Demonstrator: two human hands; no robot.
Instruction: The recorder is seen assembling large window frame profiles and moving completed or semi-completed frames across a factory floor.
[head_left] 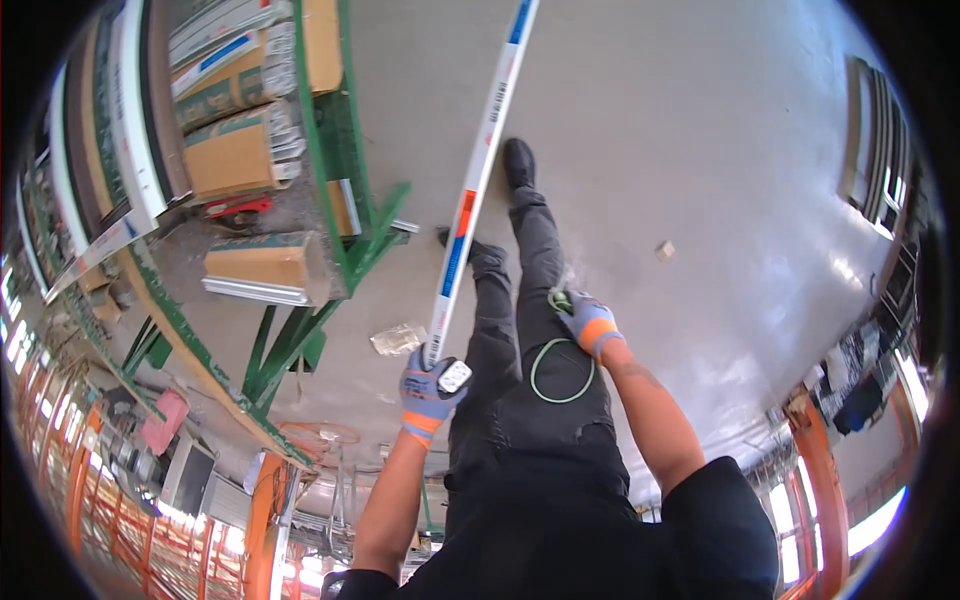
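My left hand [428, 390], in a grey-blue glove with an orange cuff, is closed round the near end of a long white bar [478, 180] with blue and orange printed bands. The bar stretches away from me past my left leg. A small white piece with dark marks [455, 376] shows at that hand; I cannot tell whether it is held or fixed to the glove. In front of my right thigh, my right hand [588, 322], gloved alike, is closed on a thin green cord [563, 402], which hangs in a loop. Its fingertips are partly hidden.
On the left stands a green metal rack [345, 190] with cardboard-wrapped bundles [230, 155] and long profiles. A crumpled clear wrapper [398, 340] and a small light-brown block [665, 250] lie on the grey floor. Dark frames [872, 150] are at the far right.
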